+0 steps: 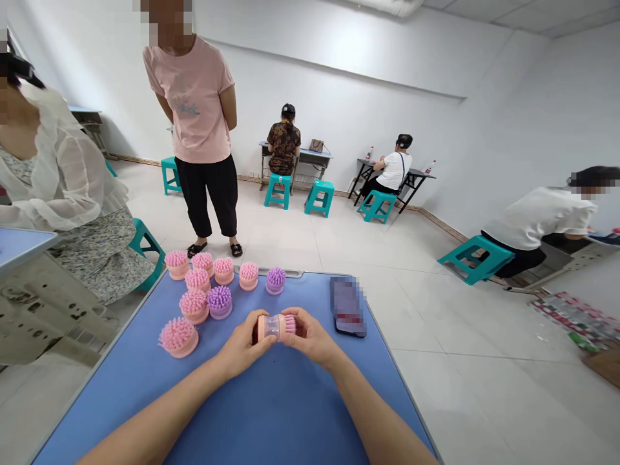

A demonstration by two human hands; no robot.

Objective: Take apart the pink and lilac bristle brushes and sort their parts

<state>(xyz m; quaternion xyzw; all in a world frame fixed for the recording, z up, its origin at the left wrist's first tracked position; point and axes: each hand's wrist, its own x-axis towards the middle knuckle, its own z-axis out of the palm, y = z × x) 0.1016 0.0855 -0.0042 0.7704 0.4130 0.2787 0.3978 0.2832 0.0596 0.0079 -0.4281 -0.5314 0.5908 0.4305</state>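
Observation:
Both my hands grip one pink scrub brush [274, 328] with a clear middle section, held on its side above the blue table. My left hand [242, 343] is closed round its smooth base end. At the bristle end, my right hand [312, 336] has its fingers wrapped round the head, bristles pointing right. To the left stand several pink brushes, bristles up, the nearest pink brush [179, 337] close to my left forearm. Among them are a purple brush [220, 302] and another purple brush [276, 281] near the far edge.
A phone [347, 307] lies at the right side of the blue table [232, 420]. A person in a pink shirt [196, 97] stands beyond the far edge. Someone in a white blouse [72, 161] sits at left. Other people sit on teal stools at desks; wrapped bottles [571, 316] lie on the floor at right.

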